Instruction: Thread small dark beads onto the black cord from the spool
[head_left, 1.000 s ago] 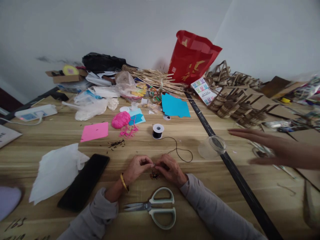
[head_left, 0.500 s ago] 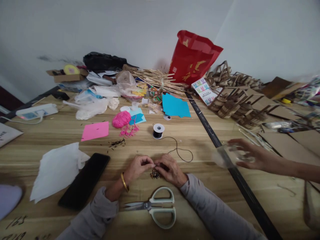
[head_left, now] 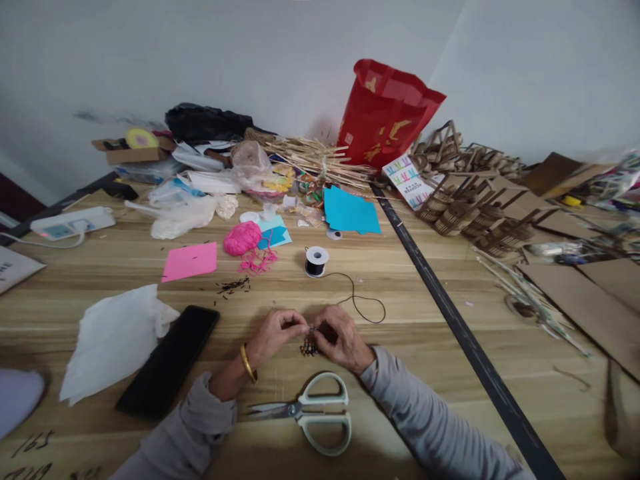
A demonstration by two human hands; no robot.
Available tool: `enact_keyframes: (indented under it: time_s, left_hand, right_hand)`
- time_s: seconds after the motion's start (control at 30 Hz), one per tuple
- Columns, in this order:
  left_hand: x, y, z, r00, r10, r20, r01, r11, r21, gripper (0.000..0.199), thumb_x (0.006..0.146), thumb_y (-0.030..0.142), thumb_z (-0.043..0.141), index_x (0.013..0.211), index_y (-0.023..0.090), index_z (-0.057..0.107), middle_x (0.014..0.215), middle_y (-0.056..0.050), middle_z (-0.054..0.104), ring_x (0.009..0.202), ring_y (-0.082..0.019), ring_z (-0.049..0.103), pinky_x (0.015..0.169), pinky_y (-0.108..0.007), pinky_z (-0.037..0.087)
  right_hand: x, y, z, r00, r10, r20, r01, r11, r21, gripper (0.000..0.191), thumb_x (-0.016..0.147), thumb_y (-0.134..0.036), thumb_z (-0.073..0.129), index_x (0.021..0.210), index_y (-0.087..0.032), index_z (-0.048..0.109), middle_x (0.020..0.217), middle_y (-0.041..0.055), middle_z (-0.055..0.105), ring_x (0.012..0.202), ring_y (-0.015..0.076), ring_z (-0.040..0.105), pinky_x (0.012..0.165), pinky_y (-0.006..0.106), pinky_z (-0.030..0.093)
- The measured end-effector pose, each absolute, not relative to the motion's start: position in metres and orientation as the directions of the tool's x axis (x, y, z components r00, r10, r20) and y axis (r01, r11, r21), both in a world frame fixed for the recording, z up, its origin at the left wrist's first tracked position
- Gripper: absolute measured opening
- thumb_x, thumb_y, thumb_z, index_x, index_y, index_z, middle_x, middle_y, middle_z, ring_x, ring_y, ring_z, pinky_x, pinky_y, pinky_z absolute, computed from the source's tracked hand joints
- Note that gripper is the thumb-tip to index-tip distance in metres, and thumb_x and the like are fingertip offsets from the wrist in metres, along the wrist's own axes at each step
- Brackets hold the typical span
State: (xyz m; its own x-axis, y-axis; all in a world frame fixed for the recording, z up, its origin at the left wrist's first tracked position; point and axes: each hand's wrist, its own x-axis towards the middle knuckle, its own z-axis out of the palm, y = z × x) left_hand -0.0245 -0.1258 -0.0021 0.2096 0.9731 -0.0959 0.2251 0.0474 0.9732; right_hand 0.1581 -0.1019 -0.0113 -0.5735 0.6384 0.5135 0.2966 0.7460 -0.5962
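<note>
My left hand (head_left: 276, 335), with a gold bangle at its wrist, has thumb and forefinger pinched together at a thin black cord (head_left: 356, 300). Fingertip to fingertip with it, my right hand (head_left: 340, 338) also pinches the cord, which loops back to a white spool (head_left: 317, 261) wound with black. Just under the fingertips is a small cluster of dark shiny beads (head_left: 309, 347); whether it is joined to the cord cannot be made out. Scissors (head_left: 325, 413) with pale handles lie partly open on the table, nearer to me than the hands.
A black phone (head_left: 170, 360) and white tissue (head_left: 113, 340) lie at left. Beyond are pink paper (head_left: 190, 261), pink yarn (head_left: 243, 238), small black pieces (head_left: 233, 286) and blue sheets (head_left: 353, 210). Small woven baskets (head_left: 450, 210) and a red bag (head_left: 387, 117) stand behind to the right.
Another person's hand, holding something clear, has left the view at the right, uncovering thin strips there. My hands have barely moved and still pinch at the same spot.
</note>
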Motion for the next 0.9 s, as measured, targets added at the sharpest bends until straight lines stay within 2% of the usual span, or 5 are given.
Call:
enact_keyframes:
  time_s: [0.17, 0.3, 0.53, 0.73, 0.9]
  left_hand:
    - [-0.0258, -0.1249, -0.0047, 0.178, 0.977, -0.119, 0.164, 0.09, 0.982, 0.014, 0.066, 0.025, 0.064, 0.065, 0.011, 0.063, 0.06, -0.001, 0.061, 0.057, -0.012, 0.052, 0.056, -0.022, 0.04]
    - [-0.0258, -0.1249, -0.0069, 0.18, 0.975, -0.132, 0.13, 0.109, 0.985, 0.013, 0.065, 0.023, 0.066, 0.066, 0.01, 0.063, 0.061, -0.002, 0.063, 0.058, -0.012, 0.054, 0.057, -0.023, 0.042]
    - [-0.0242, -0.1251, -0.0048, 0.165, 0.978, -0.126, 0.078, 0.114, 0.99, 0.014, 0.063, 0.022, 0.07, 0.065, 0.01, 0.062, 0.063, -0.002, 0.065, 0.06, -0.012, 0.056, 0.06, -0.023, 0.043]
    - [-0.0226, -0.125, -0.0029, 0.134, 0.986, -0.102, 0.029, 0.099, 0.995, 0.017, 0.062, 0.022, 0.071, 0.068, 0.011, 0.06, 0.065, 0.0, 0.062, 0.062, -0.012, 0.056, 0.061, -0.023, 0.044]
    - [-0.0219, -0.1251, -0.0062, 0.133, 0.985, -0.109, -0.017, 0.113, 0.993, 0.025, 0.062, 0.022, 0.071, 0.081, 0.011, 0.059, 0.068, -0.002, 0.065, 0.066, -0.013, 0.059, 0.063, -0.024, 0.045]
  right_hand:
    - [0.1595, -0.1024, -0.0132, -0.553, 0.648, 0.523, 0.314, 0.744, -0.59, 0.01, 0.078, -0.017, 0.05, 0.087, -0.017, 0.049, 0.078, 0.0056, 0.053, 0.077, 0.0192, 0.049, 0.071, 0.033, 0.041]
    - [0.1599, -0.1037, -0.0106, -0.582, 0.637, 0.505, 0.296, 0.745, -0.598, 0.017, 0.077, -0.021, 0.056, 0.092, -0.016, 0.049, 0.082, 0.0065, 0.055, 0.079, 0.0191, 0.049, 0.071, 0.032, 0.041]
    - [0.1592, -0.1013, -0.0103, -0.602, 0.622, 0.501, 0.237, 0.738, -0.632, 0.008, 0.085, -0.022, 0.053, 0.08, -0.017, 0.055, 0.071, 0.004, 0.056, 0.07, 0.0158, 0.051, 0.068, 0.03, 0.04]
    - [0.16, -0.0988, -0.0121, -0.599, 0.623, 0.503, 0.211, 0.728, -0.652, 0.007, 0.086, -0.022, 0.053, 0.085, -0.017, 0.058, 0.076, 0.0055, 0.06, 0.073, 0.0164, 0.054, 0.069, 0.029, 0.041]
    - [0.1598, -0.0988, -0.0096, -0.605, 0.635, 0.481, 0.198, 0.705, -0.681, 0.008, 0.087, -0.018, 0.05, 0.086, -0.017, 0.058, 0.08, 0.0062, 0.061, 0.077, 0.0165, 0.054, 0.072, 0.029, 0.041]
